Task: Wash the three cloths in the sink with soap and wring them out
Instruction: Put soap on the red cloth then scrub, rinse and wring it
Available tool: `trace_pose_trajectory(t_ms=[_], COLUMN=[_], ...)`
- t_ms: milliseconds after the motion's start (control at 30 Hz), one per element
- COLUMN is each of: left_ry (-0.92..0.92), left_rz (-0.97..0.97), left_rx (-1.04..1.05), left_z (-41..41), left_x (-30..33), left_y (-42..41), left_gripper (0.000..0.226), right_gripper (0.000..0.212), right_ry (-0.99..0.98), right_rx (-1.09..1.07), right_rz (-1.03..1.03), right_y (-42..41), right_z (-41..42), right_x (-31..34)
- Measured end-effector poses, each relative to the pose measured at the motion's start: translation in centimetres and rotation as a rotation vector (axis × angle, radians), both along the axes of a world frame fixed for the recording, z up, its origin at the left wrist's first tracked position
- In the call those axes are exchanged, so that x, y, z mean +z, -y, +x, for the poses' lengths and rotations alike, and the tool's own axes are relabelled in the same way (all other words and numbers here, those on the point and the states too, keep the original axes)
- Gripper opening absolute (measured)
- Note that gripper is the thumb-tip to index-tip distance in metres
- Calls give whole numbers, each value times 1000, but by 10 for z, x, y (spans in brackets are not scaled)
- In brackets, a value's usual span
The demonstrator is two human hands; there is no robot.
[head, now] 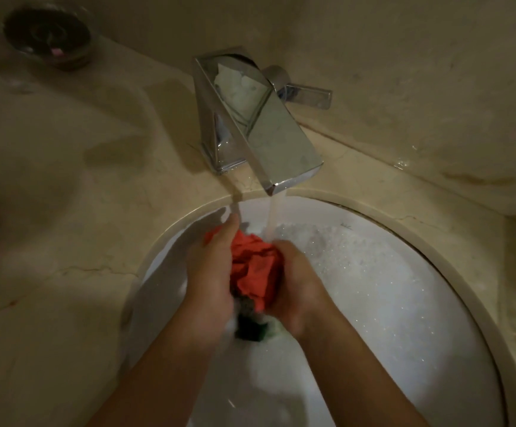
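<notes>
- While water pours from the tap, the red cloth (255, 266) sits bunched up between both hands, right over the middle of the sink (404, 288), just under the stream.
- Left hand (212, 272) is clamped on the cloth's left side, fingers pressed together and curled around the fabric, thumb lying along the top edge.
- Right hand (299, 282) grips the right side, fingers wrapped under and into the folds; the fingertips themselves are hidden by the cloth.
- Below the red bundle, a dark green cloth (252, 328) pokes out between the wrists, low in the basin; whether it is held or just lying there cannot be told.
- The stream of water (273, 217) lands at the top of the red cloth, close to the right hand's knuckles.
- Foam (327, 245) spreads across the back and right of the white basin.
- The chrome faucet (266, 127) juts out over the rim, its lever handle (307, 94) sticking off to the right.
- All around lies a beige stone counter (81, 211), wet in patches.
- Far back left, a dark round dish (48, 32) stands on the counter, well apart from the sink, something small and pink inside.
</notes>
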State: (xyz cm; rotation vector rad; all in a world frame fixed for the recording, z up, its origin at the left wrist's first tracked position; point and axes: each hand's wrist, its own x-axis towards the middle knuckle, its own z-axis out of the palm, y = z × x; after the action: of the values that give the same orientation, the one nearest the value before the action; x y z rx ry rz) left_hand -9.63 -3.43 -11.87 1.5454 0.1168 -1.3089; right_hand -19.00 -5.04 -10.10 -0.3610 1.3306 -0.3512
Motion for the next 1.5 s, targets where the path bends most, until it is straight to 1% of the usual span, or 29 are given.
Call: trace_pose_trajectory(t_ms=[100,167,233,267,300,333,400,467,533,567,633,700,767,867,967,1067,1133,1233,1300,1367,1433,1500], left_ry=[45,-9,-63,-78,-102,-132,-195,-216,-243,-241,-173,-136,-124,-156,-204,-245,-284,-296,-301,-273,-266,-343], left_rz=[-108,-201,-235,-228,-218,-210,-206,-250,-293,-296,-283,-274,-264,-283,-321,-339,-332,-317,-312,-307,-284,-324], left_rx=[-175,-269,-314,-313,-305,-284,-230,-201,-161,-136,-126,-130,-129,-127,-115,-174,-203,-205,-240,-275,-271,-259], left_z=[4,0,-6,-9,-12,-14,-16,-18,-21,-22,-23,-22,-20,-15,-9,-8,-9,-13,-16,-16,-11,-5], left_x=[6,12,13,12,10,8,5,5,6,5,3,-1,-1,-1,-1,0,2,6,7,3,-2,-2], left_y=[-15,-21,-22,-21,-21,-20,-19,-17,-16,-15,-15,-18,-21,-24,-23,-24,-25,-25,-26,-27,-28,-29], left_gripper=[36,48,62,68,70,66,49,42,44,43,39,39,42,42,43,38,39,44,46,45,52,44], right_gripper=[27,23,26,26,25,23,21,20,44,51,45,37,41,55,60,55,46,29,26,30,21,14], right_ry=[-227,-372,-467,-474,-437,-350,-166,-155,-176,-149,-90,-82,-36,100,58,105,96,33,31,152,274,294], right_rx=[19,90,140,142,135,126,92,71,129,164,178,158,136,55,52,106,70,77,61,-17,-60,-100], right_rz=[-235,-426,-606,-669,-703,-715,-737,-801,-758,-692,-582,-558,-528,-404,-343,-311,-319,-411,-497,-511,-516,-521], right_y=[4,5,3,3,4,6,6,4,0,-1,-2,2,7,13,16,14,11,6,3,2,4,10], right_z=[-10,-13,-17,-19,-21,-23,-22,-19,-13,-10,-10,-16,-24,-33,-36,-34,-30,-26,-25,-27,-36,-45], right_x=[5,5,4,5,7,8,10,8,1,0,-1,-5,-7,-9,-15,-17,-16,-15,-12,-5,-1,0])
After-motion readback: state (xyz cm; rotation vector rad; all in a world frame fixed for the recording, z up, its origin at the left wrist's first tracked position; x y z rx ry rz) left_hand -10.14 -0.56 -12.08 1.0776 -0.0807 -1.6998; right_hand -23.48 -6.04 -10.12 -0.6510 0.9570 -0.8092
